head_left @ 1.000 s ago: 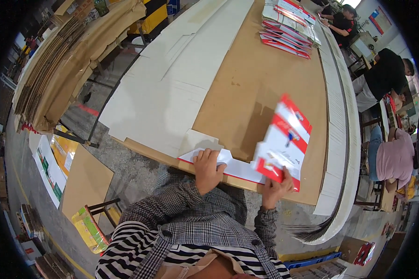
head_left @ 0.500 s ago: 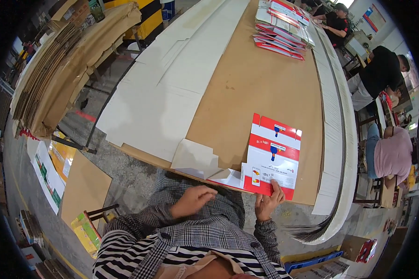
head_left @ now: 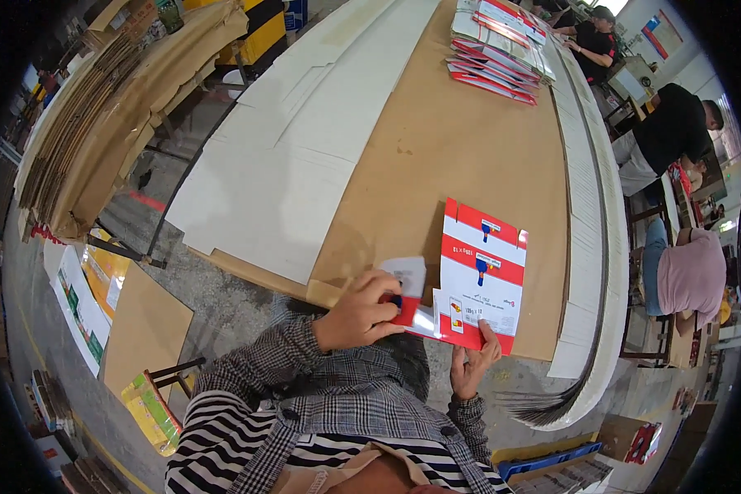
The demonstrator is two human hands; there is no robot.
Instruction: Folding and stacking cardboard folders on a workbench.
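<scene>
A flattened red-and-white printed carton [head_left: 484,276] lies at the near edge of the brown-covered table. My right hand [head_left: 476,360] grips its near edge, with a finger on the printed face and the thumb lower down by the rim. At the carton's left side, a panel stands folded up, red with a whitish part. My left hand [head_left: 361,311] is closed on this panel, its fingers curled round the edge. The fingertips are partly hidden behind the panel.
White board strips [head_left: 280,181] run along the table's left side. At the far end sits a stack of red-and-white cartons [head_left: 498,62]. A curved pile of white sheets [head_left: 605,247] borders the right. Brown cardboard sheets [head_left: 82,136] are stacked at left. Several people work beyond, right.
My left hand has moved up and right from over my lap to the carton's left panel and closed on it. That panel is now raised and turned. My right hand stays on the near edge.
</scene>
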